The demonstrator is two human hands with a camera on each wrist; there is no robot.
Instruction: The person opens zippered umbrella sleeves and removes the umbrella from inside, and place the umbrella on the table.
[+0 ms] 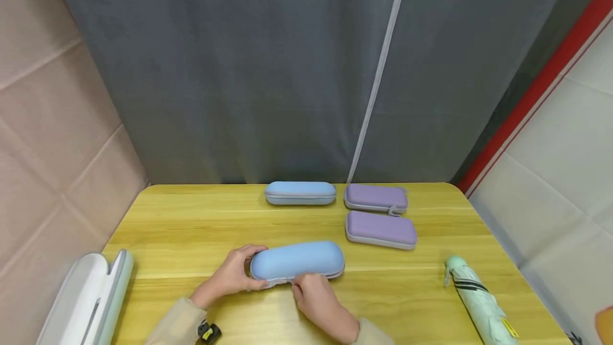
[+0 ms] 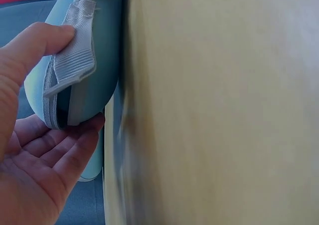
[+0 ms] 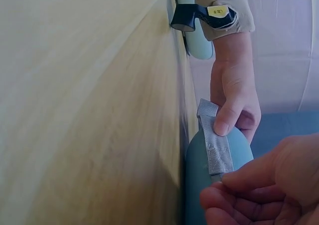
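A light-blue hard zip case (image 1: 298, 260) lies near the middle of the table. My left hand (image 1: 233, 272) grips its left end, the thumb on a grey ribbed fabric tab (image 2: 76, 48) and the fingers curled round the rounded end. Beside that tab, the zip's edges stand apart, with a dark gap (image 2: 63, 105) between them. My right hand (image 1: 316, 301) is at the case's front side, thumb and forefinger pinching the zip pull; in the right wrist view the fingers (image 3: 249, 177) partly hide the pull.
Another blue case (image 1: 300, 192) and two purple cases (image 1: 375, 197) (image 1: 381, 229) lie farther back. A mint folded umbrella (image 1: 481, 300) is at the right. A white-and-mint device (image 1: 88, 300) stands at the left edge. A grey curtain (image 1: 249, 79) hangs behind the table.
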